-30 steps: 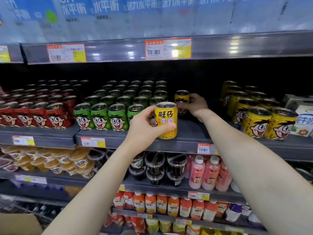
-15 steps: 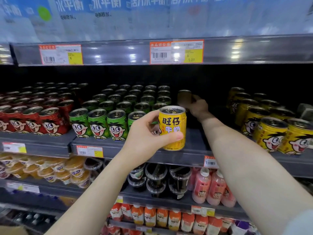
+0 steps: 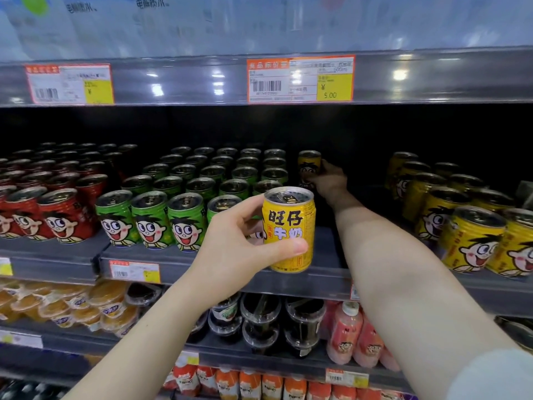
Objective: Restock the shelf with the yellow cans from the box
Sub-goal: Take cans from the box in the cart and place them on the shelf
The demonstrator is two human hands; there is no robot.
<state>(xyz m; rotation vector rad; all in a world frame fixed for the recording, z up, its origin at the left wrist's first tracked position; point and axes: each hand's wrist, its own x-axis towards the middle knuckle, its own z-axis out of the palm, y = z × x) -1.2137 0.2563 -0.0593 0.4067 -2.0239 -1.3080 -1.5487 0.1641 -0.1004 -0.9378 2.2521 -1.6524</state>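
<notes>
Your right hand (image 3: pixel 330 180) has pushed the rear yellow can (image 3: pixel 309 166), still gripped, deeper on the shelf (image 3: pixel 327 255); your left hand (image 3: pixel 230 249) holds the front yellow can (image 3: pixel 290 229).

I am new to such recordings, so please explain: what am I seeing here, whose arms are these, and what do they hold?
No machine here: a person works with bare hands, and the camera sits on their head, looking forward and down. The left hand holds a yellow can in front of the shelf. The right hand reaches deep inside and grips a second yellow can beside the green cans. Further left stand red cans, to the right more yellow cans.
</notes>
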